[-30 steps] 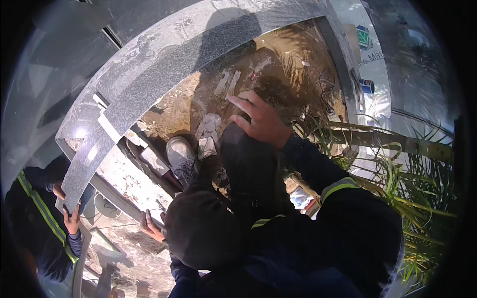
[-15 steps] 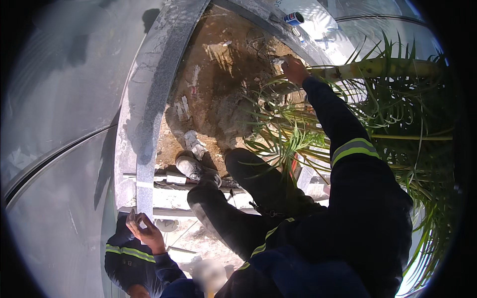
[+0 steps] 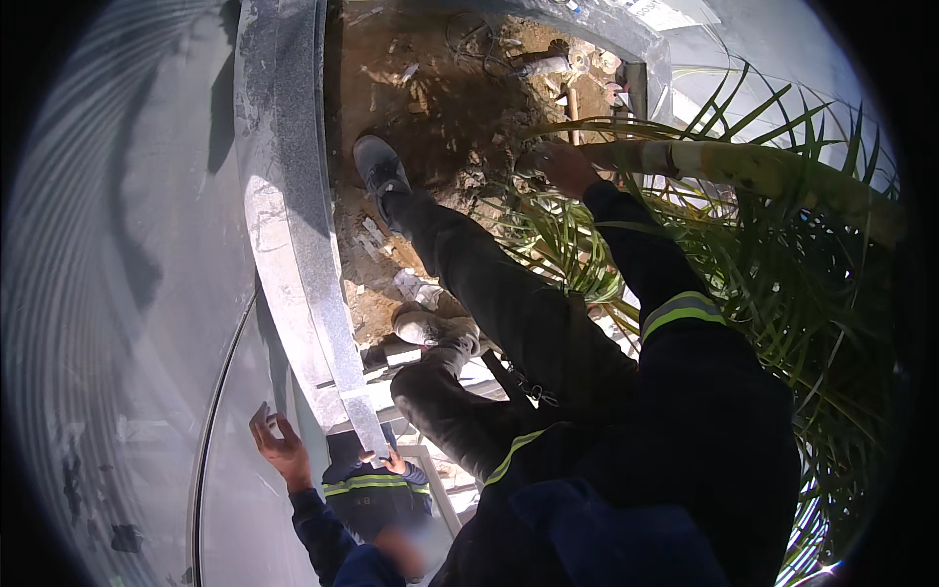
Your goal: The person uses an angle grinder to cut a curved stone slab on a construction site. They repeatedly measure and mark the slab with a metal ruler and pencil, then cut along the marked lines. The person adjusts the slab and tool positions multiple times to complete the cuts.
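My left hand (image 3: 282, 452) is raised beside the grey wall panel, its fingers curved and apart with nothing visible in them. My right hand (image 3: 567, 169) reaches forward next to the palm trunk (image 3: 714, 159). Its fingers are curled around something dark that I cannot make out, and shadow hides part of them. Long green palm fronds (image 3: 567, 245) hang below and beside that arm. A long grey stone slab (image 3: 308, 215) runs along the left side of the dirt bed. At its near end are the hands (image 3: 386, 460) of a co-worker in a dark jacket with reflective bands.
The dirt bed (image 3: 430, 108) holds rubble, a coiled wire (image 3: 469, 37) and scattered white scraps. One of my shoes (image 3: 380, 164) is planted on the dirt; the other (image 3: 430, 330) stands farther back by the low edge. Smooth grey panels (image 3: 127, 293) rise at the left.
My leg has swung forward, setting a shoe deeper in the dirt bed. My left hand has moved off the slab's near end, where the co-worker's hands now show. The view has shifted.
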`<action>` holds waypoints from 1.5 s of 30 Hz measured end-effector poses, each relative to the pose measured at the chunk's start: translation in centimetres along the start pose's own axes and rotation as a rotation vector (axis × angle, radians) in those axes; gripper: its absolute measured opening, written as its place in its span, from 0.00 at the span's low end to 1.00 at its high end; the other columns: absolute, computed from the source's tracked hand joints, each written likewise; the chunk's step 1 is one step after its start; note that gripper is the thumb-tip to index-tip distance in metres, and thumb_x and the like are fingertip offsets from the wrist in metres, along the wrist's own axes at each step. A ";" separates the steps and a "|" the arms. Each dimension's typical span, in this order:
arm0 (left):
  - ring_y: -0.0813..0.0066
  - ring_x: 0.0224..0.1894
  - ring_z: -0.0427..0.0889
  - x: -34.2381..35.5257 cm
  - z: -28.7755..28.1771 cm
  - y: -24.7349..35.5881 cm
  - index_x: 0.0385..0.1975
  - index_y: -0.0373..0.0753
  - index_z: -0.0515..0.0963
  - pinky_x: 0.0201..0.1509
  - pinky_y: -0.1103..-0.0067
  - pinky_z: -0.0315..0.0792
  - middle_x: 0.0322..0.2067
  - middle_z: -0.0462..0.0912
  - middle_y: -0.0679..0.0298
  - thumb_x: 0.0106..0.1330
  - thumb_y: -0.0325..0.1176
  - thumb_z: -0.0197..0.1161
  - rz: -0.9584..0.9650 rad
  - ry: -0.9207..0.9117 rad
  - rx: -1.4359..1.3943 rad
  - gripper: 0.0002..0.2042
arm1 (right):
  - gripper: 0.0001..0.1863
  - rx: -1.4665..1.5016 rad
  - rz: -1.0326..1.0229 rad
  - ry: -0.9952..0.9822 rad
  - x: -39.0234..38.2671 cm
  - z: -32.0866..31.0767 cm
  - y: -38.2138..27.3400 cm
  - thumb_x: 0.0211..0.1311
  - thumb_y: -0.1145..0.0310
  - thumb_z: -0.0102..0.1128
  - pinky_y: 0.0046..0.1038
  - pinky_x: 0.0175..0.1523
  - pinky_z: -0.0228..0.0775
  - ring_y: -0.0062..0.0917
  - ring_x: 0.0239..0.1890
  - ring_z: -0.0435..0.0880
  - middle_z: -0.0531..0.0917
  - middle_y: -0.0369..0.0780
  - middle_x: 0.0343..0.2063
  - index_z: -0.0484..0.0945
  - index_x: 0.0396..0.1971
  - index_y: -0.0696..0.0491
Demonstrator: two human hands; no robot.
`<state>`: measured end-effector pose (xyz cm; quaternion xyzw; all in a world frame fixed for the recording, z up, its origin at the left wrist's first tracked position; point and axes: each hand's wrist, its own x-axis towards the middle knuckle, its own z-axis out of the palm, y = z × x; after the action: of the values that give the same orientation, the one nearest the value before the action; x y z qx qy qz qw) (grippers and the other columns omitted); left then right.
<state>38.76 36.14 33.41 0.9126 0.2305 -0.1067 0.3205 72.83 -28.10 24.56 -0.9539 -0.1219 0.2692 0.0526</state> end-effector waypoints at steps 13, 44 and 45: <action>0.63 0.42 0.86 13.9 1.0 10.5 0.59 0.31 0.74 0.45 0.71 0.81 0.42 0.84 0.52 0.75 0.33 0.58 -0.423 -0.584 -0.115 0.17 | 0.18 0.289 0.307 0.031 5.2 -7.9 -2.3 0.65 0.60 0.61 0.47 0.58 0.71 0.48 0.51 0.81 0.81 0.49 0.46 0.81 0.51 0.53; 0.70 0.49 0.85 53.2 10.0 41.1 0.57 0.25 0.74 0.55 0.75 0.76 0.49 0.85 0.52 0.74 0.27 0.59 -0.326 -1.045 0.272 0.16 | 0.28 1.176 1.162 0.303 30.5 3.1 17.9 0.63 0.54 0.68 0.41 0.59 0.76 0.47 0.52 0.85 0.85 0.54 0.49 0.81 0.56 0.58; 0.69 0.50 0.85 55.3 11.1 41.7 0.57 0.26 0.74 0.55 0.74 0.76 0.48 0.86 0.53 0.72 0.25 0.60 -0.129 -1.123 0.451 0.16 | 0.28 1.192 1.188 0.275 31.8 4.5 20.8 0.63 0.54 0.68 0.40 0.59 0.77 0.46 0.52 0.86 0.85 0.54 0.49 0.81 0.56 0.58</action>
<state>106.81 19.90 28.28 0.7465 0.0526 -0.6370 0.1849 100.91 -39.68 1.39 -0.6966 0.5685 0.1530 0.4102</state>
